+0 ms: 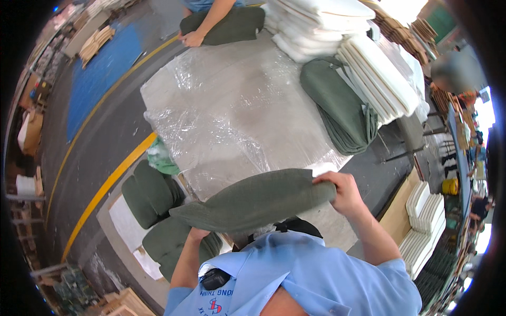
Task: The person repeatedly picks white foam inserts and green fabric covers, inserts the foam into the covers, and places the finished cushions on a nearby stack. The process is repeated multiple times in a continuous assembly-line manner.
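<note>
A dark green fabric cushion (258, 203) is stretched sideways in front of my chest, above the near edge of the table. My right hand (340, 192) is closed on its right end, with the thumb side showing. At its lower left edge my left hand (199, 233) grips it from below, its fingers mostly hidden by the fabric. Beyond the cushion lies the worktable (226, 110), covered in clear plastic film. Flat dark green fabric covers (337, 105) are stacked at the table's right side, against a row of white foam pads (377, 79).
Across the table a co-worker's hand (194, 38) holds another dark green cushion (226, 25). White padding (321, 23) is piled at the far right. More dark green cushions (150, 195) sit at my left, beside a yellow floor line (108, 184). White pads (424, 210) stand stacked at right.
</note>
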`<action>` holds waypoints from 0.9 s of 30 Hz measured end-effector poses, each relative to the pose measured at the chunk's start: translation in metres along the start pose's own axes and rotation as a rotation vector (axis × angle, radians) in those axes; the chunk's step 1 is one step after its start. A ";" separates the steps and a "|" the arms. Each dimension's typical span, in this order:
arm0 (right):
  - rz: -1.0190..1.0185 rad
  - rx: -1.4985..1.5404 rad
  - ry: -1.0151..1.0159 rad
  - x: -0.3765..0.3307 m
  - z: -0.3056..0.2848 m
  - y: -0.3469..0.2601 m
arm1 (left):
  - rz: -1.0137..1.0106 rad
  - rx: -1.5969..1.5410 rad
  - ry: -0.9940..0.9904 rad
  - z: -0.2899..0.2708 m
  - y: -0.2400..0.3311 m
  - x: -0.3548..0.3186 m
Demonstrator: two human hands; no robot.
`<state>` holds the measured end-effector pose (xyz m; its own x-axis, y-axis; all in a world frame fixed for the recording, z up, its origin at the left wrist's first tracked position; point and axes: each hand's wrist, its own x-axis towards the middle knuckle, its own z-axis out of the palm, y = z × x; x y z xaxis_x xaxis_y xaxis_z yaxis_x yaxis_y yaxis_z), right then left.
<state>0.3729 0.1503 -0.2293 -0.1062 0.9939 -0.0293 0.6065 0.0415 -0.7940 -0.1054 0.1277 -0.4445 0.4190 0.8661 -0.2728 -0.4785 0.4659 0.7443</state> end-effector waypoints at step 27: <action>0.116 0.380 0.583 -0.124 0.129 -0.048 | -0.168 1.865 -0.032 -0.027 0.207 0.035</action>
<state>0.2553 0.0115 -0.2657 0.4466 0.8868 0.1190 0.2597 -0.0012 -0.9657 -0.2105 0.2596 -0.3162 0.3895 0.8245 -0.4105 0.9039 -0.2567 0.3421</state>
